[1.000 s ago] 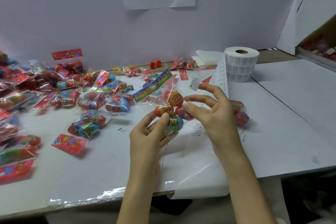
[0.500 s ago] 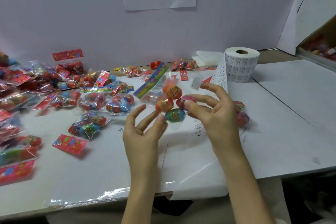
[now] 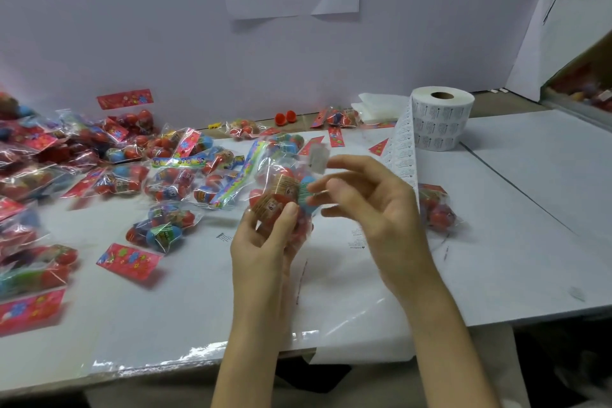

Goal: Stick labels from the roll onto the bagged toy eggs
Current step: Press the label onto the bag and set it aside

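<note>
The left hand (image 3: 265, 242) holds the bag of toy eggs (image 3: 284, 195) from below, with the thumb in front and the fingers curled behind it. The bag is lifted above the table (image 3: 496, 242), I think so that a smooth part of the plastic faces the other hand. The right hand (image 3: 374, 209) meets the bag from the right with its fingers half stretched. Their tips are at the plastic, but the blur does not let me tell if they pinch it or only touch it. A small white label (image 3: 318, 156) shows at the top of the bag, just beside the index fingertip. I judge it is being pressed on, though it is not clear whether it is fully stuck. The label roll (image 3: 440, 119) stands upright behind the right hand, and its loose strip (image 3: 402, 156) runs down toward the hands, probably to keep the next label in easy reach. Many other bags (image 3: 165, 182) lie on the left side, and one more bag (image 3: 437, 209) lies just behind the right hand.
</note>
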Demonstrator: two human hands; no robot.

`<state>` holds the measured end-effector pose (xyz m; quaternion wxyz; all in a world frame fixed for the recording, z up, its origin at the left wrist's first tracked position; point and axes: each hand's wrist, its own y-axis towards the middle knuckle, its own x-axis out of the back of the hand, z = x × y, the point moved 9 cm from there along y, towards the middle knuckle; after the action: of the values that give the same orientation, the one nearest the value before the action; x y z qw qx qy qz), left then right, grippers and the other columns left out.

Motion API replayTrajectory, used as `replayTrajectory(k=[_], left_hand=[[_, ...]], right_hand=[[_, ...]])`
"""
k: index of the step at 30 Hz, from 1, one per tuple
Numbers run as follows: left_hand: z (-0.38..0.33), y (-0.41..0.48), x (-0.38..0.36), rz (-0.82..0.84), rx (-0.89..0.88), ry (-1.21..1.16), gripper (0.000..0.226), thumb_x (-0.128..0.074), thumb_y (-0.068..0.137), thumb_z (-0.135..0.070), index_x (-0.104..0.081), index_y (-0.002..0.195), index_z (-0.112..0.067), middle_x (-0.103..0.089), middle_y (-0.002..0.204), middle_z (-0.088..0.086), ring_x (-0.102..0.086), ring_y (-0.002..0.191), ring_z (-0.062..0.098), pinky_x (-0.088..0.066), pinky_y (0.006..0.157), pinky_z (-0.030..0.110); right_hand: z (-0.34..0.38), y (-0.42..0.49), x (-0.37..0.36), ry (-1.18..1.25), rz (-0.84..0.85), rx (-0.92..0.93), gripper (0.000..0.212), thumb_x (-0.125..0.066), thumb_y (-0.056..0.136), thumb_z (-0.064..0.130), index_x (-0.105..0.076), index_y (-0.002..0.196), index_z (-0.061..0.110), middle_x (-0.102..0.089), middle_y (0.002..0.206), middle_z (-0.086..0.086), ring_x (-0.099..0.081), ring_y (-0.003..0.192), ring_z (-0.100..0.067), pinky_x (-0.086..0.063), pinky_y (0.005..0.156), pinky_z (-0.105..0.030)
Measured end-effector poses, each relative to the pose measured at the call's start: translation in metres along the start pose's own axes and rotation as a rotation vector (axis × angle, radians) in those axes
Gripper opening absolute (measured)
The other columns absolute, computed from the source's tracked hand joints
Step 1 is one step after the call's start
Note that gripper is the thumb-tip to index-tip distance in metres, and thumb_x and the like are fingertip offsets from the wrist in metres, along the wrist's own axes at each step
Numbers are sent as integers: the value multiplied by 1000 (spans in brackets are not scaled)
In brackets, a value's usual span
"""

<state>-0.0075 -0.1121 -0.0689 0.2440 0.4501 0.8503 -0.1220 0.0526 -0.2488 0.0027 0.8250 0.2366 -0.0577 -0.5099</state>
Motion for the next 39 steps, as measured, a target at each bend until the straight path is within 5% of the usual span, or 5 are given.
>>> replayTrajectory(k=[4,9,18,29,39], left_hand=[[3,1,5,-22,18,-75,52,-76,75,-20,-67,124,-3,-77,109,12,-74,89,16,-61,85,28],[2,1,7,-13,-6,-82,43,-76,75,-16,-71,116,-4,-78,103,12,-74,84,17,-61,79,25],[0,3,16,-82,-65,-23,33,-76,84,-7,-70,116,-3,-79,99,11,-76,83,20,-59,73,22],[-6,-1,14,-96,-131,99,40,-85,73,-25,-75,111,-18,-79,102,8,-75,99,29,-58,86,34],[-11,-3,8,-64,-173,136,36,-87,77,-18,-76,111,-20,-79,97,6,-75,88,24,-59,78,27]], right_hand=[[-18,0,16,159,-140,-194,8,-70,87,26,-77,84,28,-73,80,-3,-68,69,-15,-54,62,-22],[-38,-7,11,146,-214,-344,9,-81,71,34,-77,68,27,-69,71,3,-65,65,-9,-53,61,-22],[-47,-13,-7,166,-282,-366,17,-80,82,24,-76,66,24,-72,74,5,-67,74,-7,-54,66,-21],[-50,-17,-7,130,-365,-354,13,-83,81,26,-76,73,17,-75,77,1,-69,76,-10,-53,66,-19],[-49,-16,-2,60,-417,-281,19,-84,81,23,-74,65,21,-71,67,4,-67,66,-9,-54,65,-19]])
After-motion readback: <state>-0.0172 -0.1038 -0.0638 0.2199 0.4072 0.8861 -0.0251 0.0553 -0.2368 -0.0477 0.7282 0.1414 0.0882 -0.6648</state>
